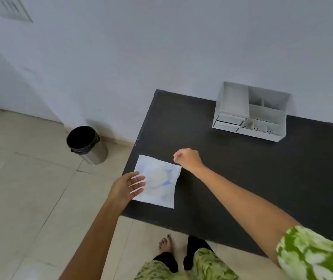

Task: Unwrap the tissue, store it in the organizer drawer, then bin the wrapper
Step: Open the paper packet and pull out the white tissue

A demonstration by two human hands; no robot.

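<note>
A flat white tissue pack (159, 182) with faint blue print lies near the front left corner of the black table (242, 168). My left hand (128, 187) is open, its fingertips resting on the pack's left edge. My right hand (188, 158) is curled into a loose fist just beyond the pack's far right corner, with nothing visible in it. The white organizer (250, 112) stands at the back of the table against the wall, its small drawers at the lower left front. A steel bin (85, 144) with a black liner stands on the floor left of the table.
The grey wall runs directly behind the table and the organizer. Beige floor tiles spread to the left and in front. My feet and green patterned clothing show at the bottom edge, close to the table's front.
</note>
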